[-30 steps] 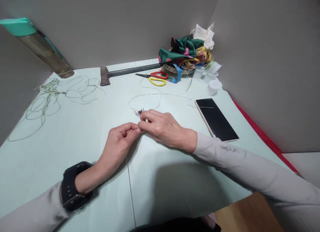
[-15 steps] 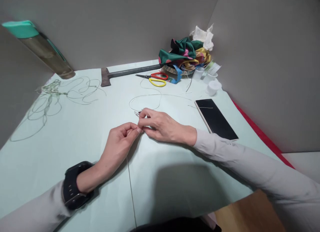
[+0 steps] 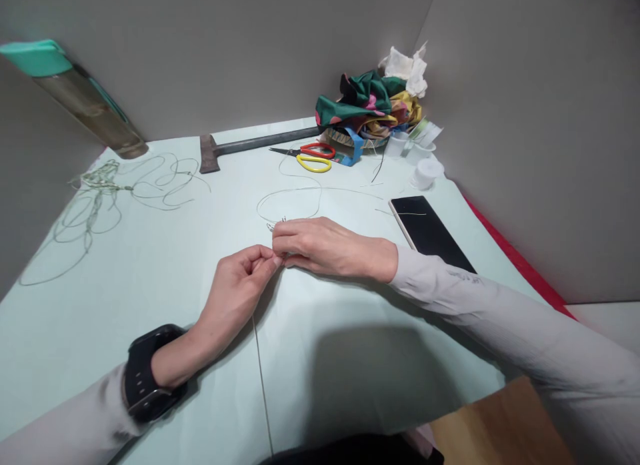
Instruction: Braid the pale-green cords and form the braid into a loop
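My left hand, with a dark watch on the wrist, is closed in a pinch of thumb and forefinger. Against its fingertips, my right hand is closed too, fingers bent down over the same spot. They appear to pinch a thin cord; the exact point is hidden by the fingers. A loop of thin pale green cord lies on the table just beyond the hands. Small metal pieces, partly covered, poke out behind my right fingers. A thin straight line, cord or seam, runs from under my left hand towards me.
Scissors and a hammer-like tool lie at the back. Tangled green cord and a bottle are on the left. A phone, white spools and bunched cloth are on the right. Grey partitions enclose the table.
The fingers of my right hand have curled down and shifted slightly left, covering more of the small metal pieces. My left hand keeps its pinch in nearly the same place.
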Tool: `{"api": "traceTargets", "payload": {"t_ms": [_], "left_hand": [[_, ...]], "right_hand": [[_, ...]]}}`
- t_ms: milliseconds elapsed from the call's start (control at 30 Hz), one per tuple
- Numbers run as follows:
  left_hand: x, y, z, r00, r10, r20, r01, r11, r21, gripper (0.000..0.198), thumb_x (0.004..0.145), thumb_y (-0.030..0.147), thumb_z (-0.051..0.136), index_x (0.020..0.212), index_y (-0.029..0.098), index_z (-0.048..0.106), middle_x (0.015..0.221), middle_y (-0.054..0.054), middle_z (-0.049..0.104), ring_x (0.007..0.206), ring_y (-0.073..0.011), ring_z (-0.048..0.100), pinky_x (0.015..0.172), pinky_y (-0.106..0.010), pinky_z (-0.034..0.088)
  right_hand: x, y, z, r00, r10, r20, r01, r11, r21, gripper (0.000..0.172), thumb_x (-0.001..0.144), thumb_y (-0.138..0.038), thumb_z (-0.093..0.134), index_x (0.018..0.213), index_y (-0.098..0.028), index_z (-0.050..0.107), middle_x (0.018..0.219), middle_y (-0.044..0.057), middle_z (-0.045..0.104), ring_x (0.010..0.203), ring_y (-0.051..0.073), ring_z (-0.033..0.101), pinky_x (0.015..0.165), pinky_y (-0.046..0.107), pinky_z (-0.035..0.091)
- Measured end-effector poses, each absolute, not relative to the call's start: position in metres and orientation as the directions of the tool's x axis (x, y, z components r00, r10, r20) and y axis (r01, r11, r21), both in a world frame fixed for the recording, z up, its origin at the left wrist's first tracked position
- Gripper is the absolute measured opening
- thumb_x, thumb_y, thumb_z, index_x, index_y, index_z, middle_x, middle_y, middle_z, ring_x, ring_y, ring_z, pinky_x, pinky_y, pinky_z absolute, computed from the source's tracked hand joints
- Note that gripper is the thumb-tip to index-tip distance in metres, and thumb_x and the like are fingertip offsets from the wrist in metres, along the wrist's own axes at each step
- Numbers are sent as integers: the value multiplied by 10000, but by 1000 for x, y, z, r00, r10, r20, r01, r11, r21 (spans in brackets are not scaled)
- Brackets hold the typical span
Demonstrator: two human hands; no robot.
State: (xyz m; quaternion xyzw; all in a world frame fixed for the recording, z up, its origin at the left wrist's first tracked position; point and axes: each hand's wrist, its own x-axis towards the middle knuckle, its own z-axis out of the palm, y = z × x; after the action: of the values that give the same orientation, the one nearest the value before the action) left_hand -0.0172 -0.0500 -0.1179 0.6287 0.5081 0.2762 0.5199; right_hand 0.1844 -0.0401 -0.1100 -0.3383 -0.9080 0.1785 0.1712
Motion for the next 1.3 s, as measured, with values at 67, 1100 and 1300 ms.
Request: {"api": "traceTargets", "payload": {"t_ms": [67,1100,1300], "left_hand": [[-17,-50,-118,330,927,-177,354,52,934,332,834,495,689,748,175,669,543,56,387,525,-103,272,480,-265,186],[-18,-50,-116,371,916,-152,331,22,943,304,815,456,693,688,180,671,526,57,371,521,-105,266,489,-274,165],[-17,-50,-115,372,912,-172,324,46,945,300,815,458,706,713,177,688,541,54,413,523,-99,271,489,-269,178]], "right_hand": [[184,-40,-108,-720,670,181,557,714,-425,159,1074,-211,494,941,-179,576,975,28,559,817,155,479,665,294,312],[170,-82,-150,-480,653,585,754,648,-105,251,1035,-92,409,994,-152,649,1066,92,746,909,175,656,672,311,441],[157,-83,-145,-173,867,467,551,478,-684,106,844,-106,471,843,-206,506,962,68,671,787,148,588,677,281,443]]}}
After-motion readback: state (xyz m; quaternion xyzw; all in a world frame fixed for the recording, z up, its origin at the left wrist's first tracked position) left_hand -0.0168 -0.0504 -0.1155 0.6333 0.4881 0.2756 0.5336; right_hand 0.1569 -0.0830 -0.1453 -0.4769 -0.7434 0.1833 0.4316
